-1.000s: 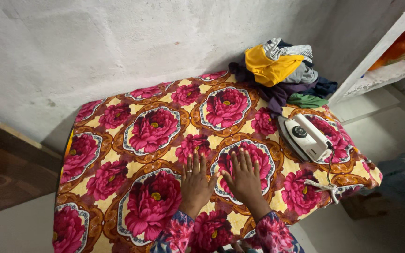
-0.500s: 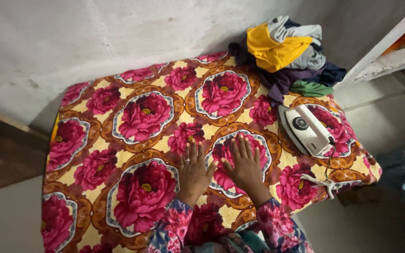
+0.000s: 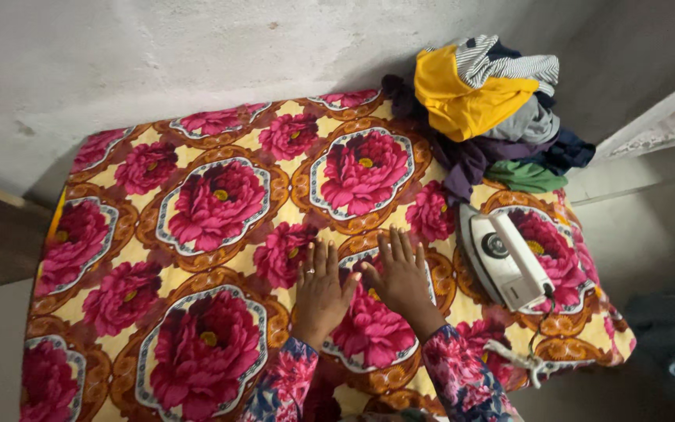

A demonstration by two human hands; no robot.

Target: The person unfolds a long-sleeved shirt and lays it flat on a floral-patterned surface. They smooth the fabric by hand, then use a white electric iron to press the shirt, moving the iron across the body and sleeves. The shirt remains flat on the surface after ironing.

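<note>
Forearms cut off at frame bottom; left hand point(image 3: 320, 293) and right hand point(image 3: 404, 281) lie flat, fingers spread, palms hidden against flowered cloth point(image 3: 220, 203), holding nothing.

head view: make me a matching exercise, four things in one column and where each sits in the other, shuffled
1. white electric iron
2. heap of mixed-colour clothes
3. left hand
4. right hand

a. far right corner of the floral cloth
b. flat on the cloth, ring on one finger
c. lying right of both hands
d. flat on the cloth, nearer the iron

Pairs: 1-c, 2-a, 3-b, 4-d
</note>
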